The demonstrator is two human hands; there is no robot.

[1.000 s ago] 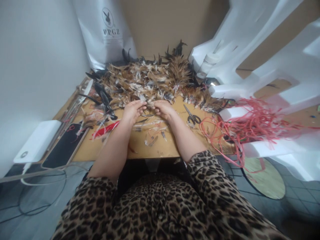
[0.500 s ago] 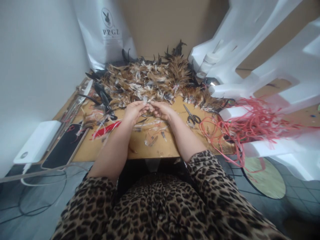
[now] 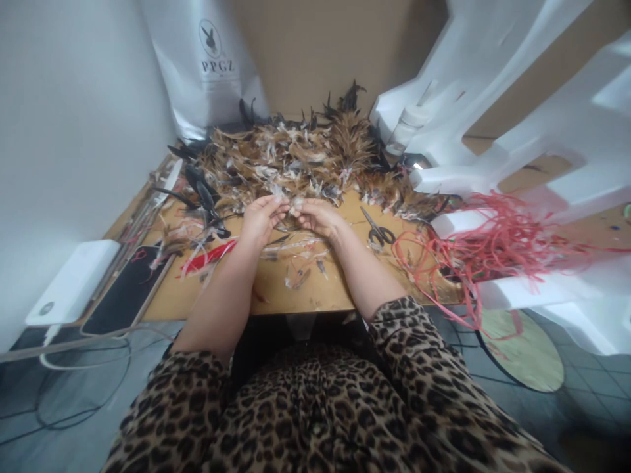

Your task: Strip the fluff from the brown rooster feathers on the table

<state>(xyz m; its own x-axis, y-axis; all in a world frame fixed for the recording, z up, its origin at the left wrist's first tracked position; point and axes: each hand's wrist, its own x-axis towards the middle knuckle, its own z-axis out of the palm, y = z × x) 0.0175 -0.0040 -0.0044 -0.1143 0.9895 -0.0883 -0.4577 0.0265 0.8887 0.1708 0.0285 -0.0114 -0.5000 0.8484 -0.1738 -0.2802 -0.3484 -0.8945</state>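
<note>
My left hand [image 3: 263, 217] is pinched at the fingertips on a small whitish feather [image 3: 279, 192], whose fluffy end sticks up past the thumb. Close beside it, my right hand [image 3: 316, 217] pinches another bit of pale feather [image 3: 296, 206]. A narrow gap separates the two sets of fingertips. Directly behind both hands spreads a wide heap of brown, white and black feathers [image 3: 280, 154]. Loose feather scraps [image 3: 298, 272] lie on the wooden table [image 3: 305, 295] below my wrists. Dark-handled scissors [image 3: 378, 228] rest to the right of my right hand.
Red ribbon strips [image 3: 513, 243] tangle over white foam pieces [image 3: 522, 289] on the right. A white power bank [image 3: 73, 282] and a dark phone [image 3: 125, 292] lie at the left edge. Behind stand a printed white bag [image 3: 217, 85] and a clear bottle [image 3: 407, 131].
My fingertips have drawn slightly apart, the left one moving a little left and up. More pale feather shows between and above them. The things on the table are unchanged.
</note>
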